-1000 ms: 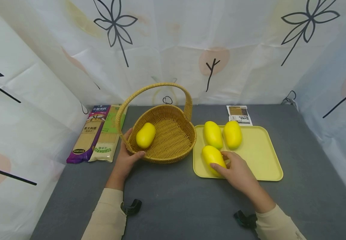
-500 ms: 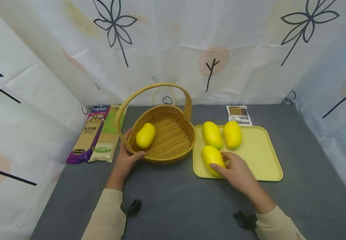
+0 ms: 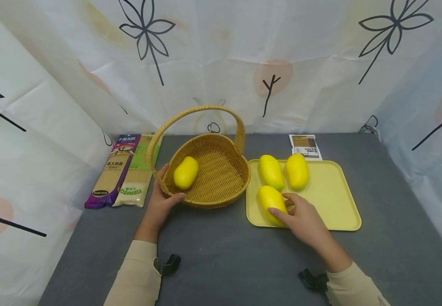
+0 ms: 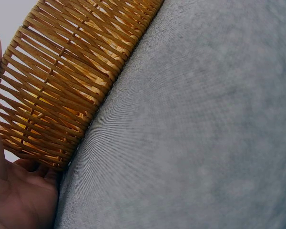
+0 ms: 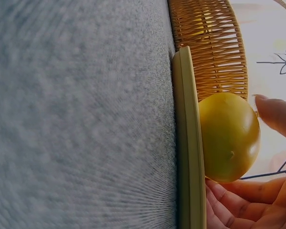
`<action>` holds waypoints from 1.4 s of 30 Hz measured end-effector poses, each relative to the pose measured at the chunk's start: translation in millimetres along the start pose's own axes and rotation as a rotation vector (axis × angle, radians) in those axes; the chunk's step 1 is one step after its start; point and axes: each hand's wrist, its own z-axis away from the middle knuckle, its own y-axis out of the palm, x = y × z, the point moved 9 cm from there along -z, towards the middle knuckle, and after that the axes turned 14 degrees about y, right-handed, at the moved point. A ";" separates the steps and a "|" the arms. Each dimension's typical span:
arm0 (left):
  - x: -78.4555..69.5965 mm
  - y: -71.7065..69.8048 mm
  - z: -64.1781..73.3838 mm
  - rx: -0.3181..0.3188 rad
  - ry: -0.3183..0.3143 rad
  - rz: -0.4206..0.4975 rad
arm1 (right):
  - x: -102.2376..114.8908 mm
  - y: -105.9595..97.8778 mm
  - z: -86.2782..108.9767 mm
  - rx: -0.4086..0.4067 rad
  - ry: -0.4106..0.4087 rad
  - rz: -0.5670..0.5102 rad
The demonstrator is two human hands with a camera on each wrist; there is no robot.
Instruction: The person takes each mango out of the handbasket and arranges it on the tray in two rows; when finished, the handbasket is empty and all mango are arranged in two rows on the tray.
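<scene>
My left hand (image 3: 160, 209) grips the near left side of a round wicker basket (image 3: 221, 174), thumb at the rim and fingers around the outside wall. In the left wrist view the basket's woven side (image 4: 71, 71) stands on the cloth. One yellow mango (image 3: 186, 173) lies inside, at the left. On a pale yellow tray (image 3: 339, 204) my right hand (image 3: 306, 219) holds another mango (image 3: 269, 199) between thumb and fingers. That mango (image 5: 229, 136) rests on the tray in the right wrist view. Two more mangoes, one greenish yellow (image 3: 272, 172) and one yellow (image 3: 297, 172), lie behind it.
Two packs of noodles, one purple (image 3: 111, 174) and one green (image 3: 138, 170), lie left of the basket. A small white and brown packet (image 3: 306, 146) sits behind the tray. The basket's tall handle (image 3: 201, 109) arches over it. A patterned curtain (image 3: 221, 55) surrounds the grey table (image 3: 228, 263).
</scene>
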 end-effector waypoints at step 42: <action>-3.2 0.9 -0.8 0.002 0.020 -0.015 | 85.6 -10.6 29.0 0.304 -0.621 -0.701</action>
